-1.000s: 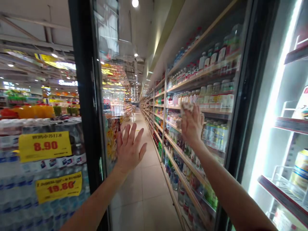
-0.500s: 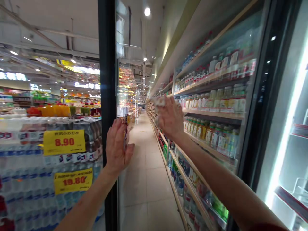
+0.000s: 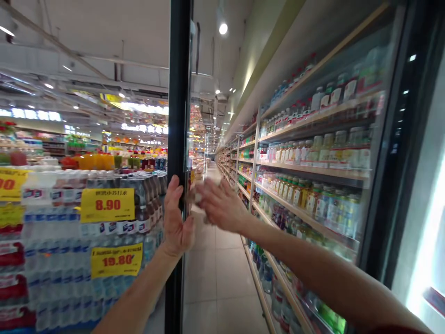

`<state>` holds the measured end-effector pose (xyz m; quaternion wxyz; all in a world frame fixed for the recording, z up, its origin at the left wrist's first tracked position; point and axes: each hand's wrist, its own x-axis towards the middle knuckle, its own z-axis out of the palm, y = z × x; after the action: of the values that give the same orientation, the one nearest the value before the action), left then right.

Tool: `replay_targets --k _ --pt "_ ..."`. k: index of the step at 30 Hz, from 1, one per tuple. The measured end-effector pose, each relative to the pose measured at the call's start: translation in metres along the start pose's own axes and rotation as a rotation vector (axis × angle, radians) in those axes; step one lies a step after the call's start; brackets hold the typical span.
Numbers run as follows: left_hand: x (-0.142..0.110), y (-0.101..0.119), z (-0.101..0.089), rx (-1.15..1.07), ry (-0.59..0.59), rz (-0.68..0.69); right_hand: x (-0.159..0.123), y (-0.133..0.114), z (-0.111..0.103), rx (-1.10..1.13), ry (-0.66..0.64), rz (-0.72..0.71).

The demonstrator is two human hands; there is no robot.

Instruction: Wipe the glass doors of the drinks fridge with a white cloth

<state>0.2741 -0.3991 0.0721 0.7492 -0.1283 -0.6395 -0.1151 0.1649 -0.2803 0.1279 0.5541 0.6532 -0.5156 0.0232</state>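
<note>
A glass door with a dark frame [image 3: 179,102] stands swung open in front of me. Its frame edge is in the grip of my left hand [image 3: 176,222], fingers on the outer side and thumb towards the pane. My right hand [image 3: 222,204] is against the glass close to that edge, fingers stretched forward and smeared by motion. Beneath its fingers is a pale crumpled cloth [image 3: 195,195], mostly hidden by the hand.
Through or on the pane show shelves of bottled drinks [image 3: 313,148] and a tiled aisle [image 3: 203,269]. To the left are stacked packs of bottles [image 3: 59,269] with yellow price signs [image 3: 107,205]. A lit cabinet interior [image 3: 424,208] is at the far right.
My right hand has moved left and down across the glass with the cloth, towards the frame edge. My left hand still grips the frame; the view has shifted slightly left.
</note>
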Motion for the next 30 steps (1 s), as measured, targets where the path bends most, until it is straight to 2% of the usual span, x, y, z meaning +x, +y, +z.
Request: replay_targets --k 2,3,4,7,8,9,12,13,14,17,18,19,20,22,23,24,25,28,29,30 --pt "0.001 -0.002 -0.002 0.002 -0.035 0.048 -0.02 -0.016 0.009 0.03 -0.041 -0.175" --pt "0.001 -0.003 -0.003 0.018 -0.059 0.066 -0.026 -0.015 0.01 0.021 -0.029 -0.16" --pt "0.001 -0.003 -0.004 0.049 -0.082 0.07 -0.03 -0.008 0.009 -0.004 0.007 -0.066" --pt "-0.007 -0.002 -0.004 0.169 -0.192 0.091 -0.041 0.018 -0.001 -0.097 0.13 0.431" --pt "-0.013 -0.002 -0.003 0.209 -0.242 0.115 -0.047 0.021 -0.004 -0.102 0.138 0.503" --pt "-0.02 -0.002 -0.001 0.254 -0.294 0.138 -0.055 0.021 -0.005 -0.086 0.116 0.474" --pt "-0.042 -0.001 0.009 0.427 -0.431 0.181 -0.082 0.014 -0.003 0.004 0.0 0.103" --pt "-0.048 -0.001 0.013 0.494 -0.453 0.179 -0.087 0.017 -0.004 0.005 -0.007 0.067" --pt "-0.053 -0.001 0.017 0.552 -0.455 0.175 -0.089 0.023 -0.005 -0.018 0.011 0.122" --pt "-0.057 -0.002 0.025 0.638 -0.415 0.179 -0.089 0.051 -0.015 -0.172 0.14 0.579" --pt "-0.057 -0.003 0.027 0.642 -0.403 0.184 -0.09 0.057 -0.018 -0.212 0.173 0.684" --pt "-0.057 -0.003 0.028 0.637 -0.392 0.183 -0.093 0.06 -0.019 -0.229 0.186 0.707" --pt "-0.056 -0.003 0.029 0.628 -0.386 0.179 -0.098 0.06 -0.02 -0.22 0.169 0.636" --pt "-0.055 -0.003 0.029 0.611 -0.378 0.165 -0.112 0.057 -0.02 -0.157 0.08 0.352" --pt "-0.056 -0.004 0.029 0.605 -0.377 0.159 -0.119 0.058 -0.021 -0.134 0.041 0.253" --pt "-0.056 -0.004 0.03 0.599 -0.376 0.153 -0.125 0.062 -0.023 -0.134 0.03 0.242" --pt "-0.057 -0.004 0.03 0.596 -0.375 0.148 -0.129 0.07 -0.025 -0.158 0.053 0.329" --pt "-0.058 -0.005 0.032 0.597 -0.378 0.133 -0.134 0.098 -0.036 -0.296 0.235 0.823" --pt "-0.059 -0.005 0.033 0.602 -0.382 0.129 -0.135 0.103 -0.038 -0.324 0.273 0.918" --pt "-0.059 -0.006 0.033 0.608 -0.38 0.132 -0.137 0.104 -0.039 -0.328 0.27 0.945"
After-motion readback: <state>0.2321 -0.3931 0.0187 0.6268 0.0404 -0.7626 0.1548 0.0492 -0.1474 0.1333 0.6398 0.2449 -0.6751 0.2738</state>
